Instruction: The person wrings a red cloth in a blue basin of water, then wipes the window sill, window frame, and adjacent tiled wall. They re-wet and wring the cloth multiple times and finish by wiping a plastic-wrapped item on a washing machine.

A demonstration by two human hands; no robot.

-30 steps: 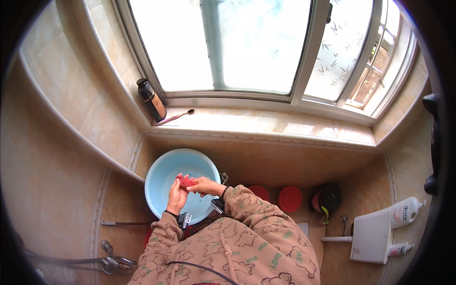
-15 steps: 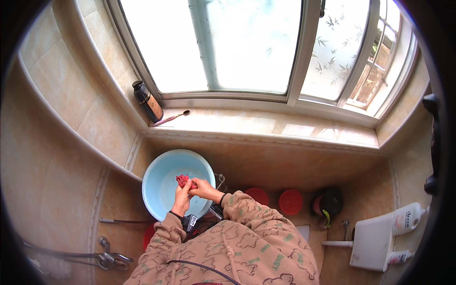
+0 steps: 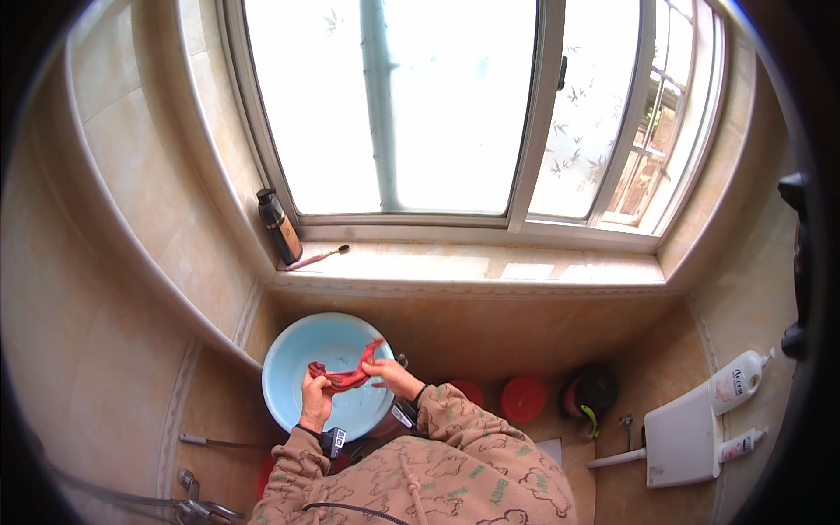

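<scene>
A red cloth (image 3: 347,382), bunched into a rope-like strip, stretches between my two hands above a light blue basin (image 3: 284,350). My left hand (image 3: 316,402) is closed on the cloth's left end, with a tuft sticking out over the fingers. Toward the basin's right rim, my right hand (image 3: 395,378) grips the other end, and a loose piece of cloth points up past it. A few small dark bits lie on the basin's inner wall.
On the window sill stand a dark pump bottle (image 3: 279,229) and a toothbrush (image 3: 317,258). Red tubs (image 3: 523,399) and a dark round container (image 3: 593,388) sit right of the basin. A white cistern (image 3: 681,451) carrying bottles is at far right; a metal tap (image 3: 197,503) is lower left.
The cloth was a small bunch pressed between both hands; now it is drawn out lengthwise. My hands have moved apart, left hand leftward and right hand rightward. The view has tilted upward.
</scene>
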